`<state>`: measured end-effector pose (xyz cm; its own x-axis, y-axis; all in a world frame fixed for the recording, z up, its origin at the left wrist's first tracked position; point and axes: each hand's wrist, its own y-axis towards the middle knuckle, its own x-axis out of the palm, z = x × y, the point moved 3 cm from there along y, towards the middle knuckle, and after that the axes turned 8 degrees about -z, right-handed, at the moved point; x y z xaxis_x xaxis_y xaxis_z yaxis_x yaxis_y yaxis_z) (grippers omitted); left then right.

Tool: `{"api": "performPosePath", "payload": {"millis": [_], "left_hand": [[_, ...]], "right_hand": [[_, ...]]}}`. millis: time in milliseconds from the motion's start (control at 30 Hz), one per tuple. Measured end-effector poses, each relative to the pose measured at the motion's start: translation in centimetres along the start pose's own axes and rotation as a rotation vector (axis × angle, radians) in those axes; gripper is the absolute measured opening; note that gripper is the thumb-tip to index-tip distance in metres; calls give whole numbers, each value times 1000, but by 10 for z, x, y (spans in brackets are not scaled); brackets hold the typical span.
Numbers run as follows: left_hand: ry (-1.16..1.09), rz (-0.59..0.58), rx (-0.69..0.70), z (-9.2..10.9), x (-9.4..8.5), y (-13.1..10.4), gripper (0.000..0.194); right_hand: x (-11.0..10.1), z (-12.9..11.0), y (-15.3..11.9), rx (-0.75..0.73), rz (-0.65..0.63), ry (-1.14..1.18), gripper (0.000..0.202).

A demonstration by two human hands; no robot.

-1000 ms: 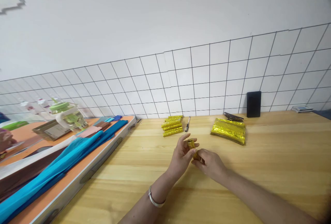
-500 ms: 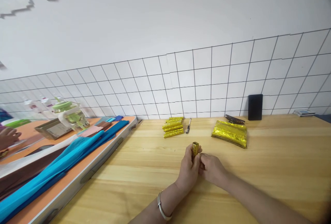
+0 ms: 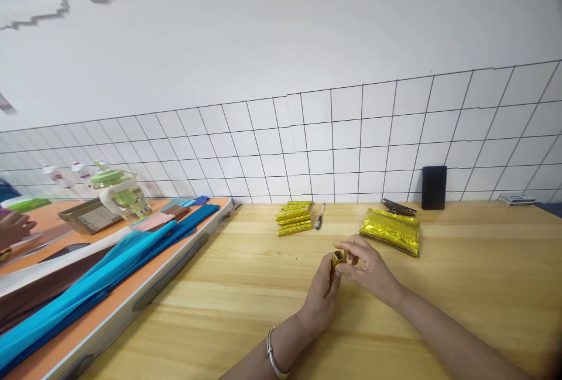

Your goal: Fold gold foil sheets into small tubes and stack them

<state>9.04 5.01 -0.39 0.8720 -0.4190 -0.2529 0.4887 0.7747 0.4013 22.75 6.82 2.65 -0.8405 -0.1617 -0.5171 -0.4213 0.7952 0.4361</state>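
Note:
A small rolled tube of gold foil (image 3: 337, 260) stands tilted above the table, its hollow end facing up towards me. My left hand (image 3: 319, 298) is closed around it, and its lower part is hidden in the palm. At the tube's open end, my right hand (image 3: 369, 269) has its thumb and fingertips on either side of the rim. Behind the hands, several similar gold foil rolls (image 3: 294, 219) lie piled beside a pen (image 3: 320, 216). A flat stack of gold foil packets (image 3: 390, 231) rests to the right.
Dark clips (image 3: 398, 207) lie behind the packets, near a black upright block (image 3: 434, 187) against the tiled wall. On the left, an orange-topped table (image 3: 127, 304) carries blue cloth (image 3: 105, 274), a cardboard box (image 3: 90, 216) and a green-lidded jug (image 3: 118, 190). Another person's hand (image 3: 15, 229) shows there.
My right hand has risen from the tube's side to its open end, its fingers spreading around the rim. The tube has tipped towards me and sits slightly lower and further right.

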Motion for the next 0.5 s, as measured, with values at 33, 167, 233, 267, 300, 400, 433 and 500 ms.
{"api": "performPosePath", "payload": {"millis": [33,167,233,267,300,400,433,500], "left_hand": [[-9,-15,9,0,1,0,27],[-50,-51,16,-3,4,0,28],[-62,-51,15,-5,5,0,28],[-65,-51,16,-5,5,0,27],[-68,-50,18,-5,4,0,27],[-87,-73,20,-5,4,0,28],[-98,-83,19,-5,4,1,29],[-125,-98,16,-5,4,1,31]], "right_hand": [[1,-2,0,-3,-11,12,34],[4,-7,1,-7,-18,58,24],[5,-8,1,1,-18,68,22],[5,-9,1,5,-16,67,21],[5,-10,1,8,-13,63,20],[4,-11,1,4,4,28,17],[4,-11,0,1,8,12,16],[4,-13,-1,-6,15,-15,15]]}}
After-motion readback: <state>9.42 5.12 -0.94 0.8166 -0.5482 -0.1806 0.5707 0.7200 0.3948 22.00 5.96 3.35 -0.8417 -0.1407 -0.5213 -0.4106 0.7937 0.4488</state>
